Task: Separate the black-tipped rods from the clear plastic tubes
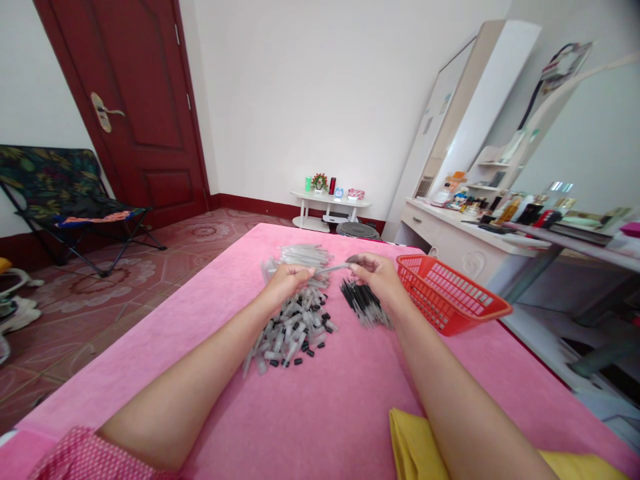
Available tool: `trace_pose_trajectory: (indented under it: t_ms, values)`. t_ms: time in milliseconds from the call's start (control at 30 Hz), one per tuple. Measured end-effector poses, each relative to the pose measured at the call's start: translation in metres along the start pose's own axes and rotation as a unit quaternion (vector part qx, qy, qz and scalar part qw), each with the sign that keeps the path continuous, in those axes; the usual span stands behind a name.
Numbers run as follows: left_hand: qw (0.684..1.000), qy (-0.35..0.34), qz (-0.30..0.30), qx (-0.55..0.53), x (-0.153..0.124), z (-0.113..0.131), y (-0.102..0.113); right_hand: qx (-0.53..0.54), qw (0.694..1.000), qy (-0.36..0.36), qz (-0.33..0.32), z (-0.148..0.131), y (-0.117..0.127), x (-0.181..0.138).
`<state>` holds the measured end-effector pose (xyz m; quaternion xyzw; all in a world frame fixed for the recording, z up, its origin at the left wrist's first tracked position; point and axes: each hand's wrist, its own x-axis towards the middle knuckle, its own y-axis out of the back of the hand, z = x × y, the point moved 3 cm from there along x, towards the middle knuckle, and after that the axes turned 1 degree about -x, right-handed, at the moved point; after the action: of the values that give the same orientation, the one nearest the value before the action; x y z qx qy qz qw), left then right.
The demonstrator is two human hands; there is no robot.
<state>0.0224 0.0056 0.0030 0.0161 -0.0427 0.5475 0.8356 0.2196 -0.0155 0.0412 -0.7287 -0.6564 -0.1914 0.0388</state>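
Between my two hands stretches a thin, translucent pen barrel (332,269), held almost level above the table. My left hand (293,276) pinches its left end with thumb and fingers. At the other end, my right hand (376,272) is closed on it too; small details there are blurred. Under and around my left hand spreads a heap of clear pen caps and short black plugs (295,337). Behind that heap lie several clear pen barrels (304,255). Close below my right hand is a bundle of black-and-clear pen refills (364,303).
A pink cloth (300,420) covers the table. Right of my right hand stands a red plastic basket (450,297). Yellow fabric (415,443) lies at the near edge under my right forearm. A cluttered dressing table (450,230) stands beyond on the right, a folding chair (65,193) at left.
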Motion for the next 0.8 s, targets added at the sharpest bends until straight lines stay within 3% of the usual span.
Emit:
trace_pose_trajectory:
  t_ms: [233,300,400,567,667,800]
  values:
    - [0.998,0.035,-0.043,-0.030,-0.001,-0.003,0.002,-0.073,0.994,0.046,-0.069,-0.007,-0.006,-0.002]
    - [1.000,0.016,-0.013,0.000,-0.001,-0.001,0.001,-0.076,0.995,0.046,-0.052,-0.007,-0.008,-0.003]
    - [0.992,-0.074,0.063,0.081,-0.001,0.005,0.000,-0.072,0.997,0.014,-0.016,-0.005,-0.010,-0.006]
    - [0.952,-0.216,0.094,0.195,-0.004,0.006,-0.005,-0.010,0.998,-0.057,-0.002,0.003,-0.012,-0.008]
    - [0.910,-0.285,0.110,0.281,-0.011,0.009,-0.007,0.034,0.994,-0.104,-0.008,0.008,-0.012,-0.008]
    - [0.858,-0.312,0.128,0.387,-0.019,0.015,-0.008,0.086,0.984,-0.152,-0.028,0.008,-0.011,-0.009]
